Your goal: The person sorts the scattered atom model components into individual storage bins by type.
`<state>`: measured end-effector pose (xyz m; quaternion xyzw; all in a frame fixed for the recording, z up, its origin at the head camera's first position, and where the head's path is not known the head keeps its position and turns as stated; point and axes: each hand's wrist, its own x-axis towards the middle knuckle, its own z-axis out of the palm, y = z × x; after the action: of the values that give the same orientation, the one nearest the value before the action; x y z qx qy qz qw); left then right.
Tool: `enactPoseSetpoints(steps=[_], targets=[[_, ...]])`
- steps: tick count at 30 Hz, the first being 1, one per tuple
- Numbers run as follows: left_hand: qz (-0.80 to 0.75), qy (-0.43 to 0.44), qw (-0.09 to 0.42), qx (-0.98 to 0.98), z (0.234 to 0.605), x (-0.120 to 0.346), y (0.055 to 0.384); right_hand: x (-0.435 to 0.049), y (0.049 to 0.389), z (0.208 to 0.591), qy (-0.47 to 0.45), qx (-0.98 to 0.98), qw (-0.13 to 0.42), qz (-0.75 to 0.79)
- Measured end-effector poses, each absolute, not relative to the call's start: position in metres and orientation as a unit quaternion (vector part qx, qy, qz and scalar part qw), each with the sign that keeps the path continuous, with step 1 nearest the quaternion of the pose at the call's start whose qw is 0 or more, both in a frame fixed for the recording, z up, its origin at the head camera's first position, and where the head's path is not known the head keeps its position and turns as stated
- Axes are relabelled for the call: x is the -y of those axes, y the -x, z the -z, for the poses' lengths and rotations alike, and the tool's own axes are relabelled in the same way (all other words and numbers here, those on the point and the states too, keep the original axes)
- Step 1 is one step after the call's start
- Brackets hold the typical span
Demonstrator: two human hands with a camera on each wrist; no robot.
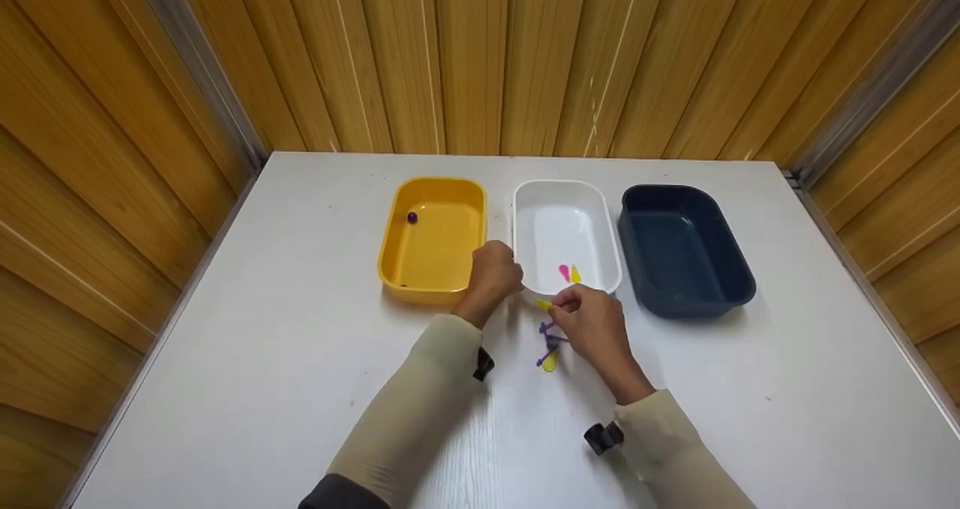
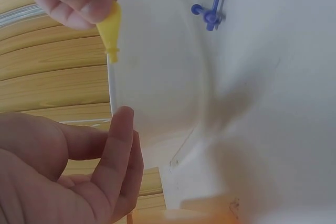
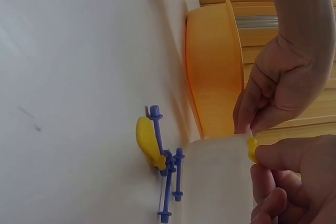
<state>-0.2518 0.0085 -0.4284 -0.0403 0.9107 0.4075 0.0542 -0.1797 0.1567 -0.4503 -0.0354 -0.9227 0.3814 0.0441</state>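
Observation:
My right hand (image 1: 596, 325) pinches a yellow teardrop-shaped piece (image 2: 109, 30) between thumb and fingers, above the near rim of the white box (image 1: 564, 224). My left hand (image 1: 495, 272) hovers between the yellow and white boxes. Its fingers are loosely bent in the left wrist view, apart from the yellow piece, and I see nothing held in them. On the table below the right hand lie purple stick-like pieces (image 3: 167, 182) with small knobs. Another yellow teardrop-shaped piece (image 3: 148, 140) touches them. Inside the white box rest a pink piece (image 1: 564, 272) and a yellow piece (image 1: 575, 274).
The yellow box (image 1: 435, 257) stands left of the white one, with a dark purple bead (image 1: 412, 218) inside. A dark blue box (image 1: 679, 254) stands on the right. The white table (image 1: 247, 329) meets wood-patterned panels (image 1: 472, 66) at the back and sides.

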Motion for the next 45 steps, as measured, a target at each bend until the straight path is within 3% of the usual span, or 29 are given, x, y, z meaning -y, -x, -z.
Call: enactPoseSetpoints(steps=[5, 12, 24, 45], targets=[[-0.4, 0.034, 0.041, -0.915, 0.429, -0.008, 0.252, -0.162, 0.185, 0.445, 0.037, 0.923, 0.063, -0.379], [-0.398, 0.046, 0.063, -0.914, 0.43, -0.009, 0.254, -0.17, 0.191, 0.441, 0.045, 0.918, 0.088, -0.383], [-0.407, 0.06, 0.084, -0.907, 0.43, -0.011, 0.255, -0.182, 0.199, 0.439, 0.08, 0.916, 0.088, -0.383], [-0.376, 0.032, 0.051, -0.925, 0.429, -0.009, 0.253, -0.184, 0.202, 0.444, 0.076, 0.912, 0.106, -0.388]])
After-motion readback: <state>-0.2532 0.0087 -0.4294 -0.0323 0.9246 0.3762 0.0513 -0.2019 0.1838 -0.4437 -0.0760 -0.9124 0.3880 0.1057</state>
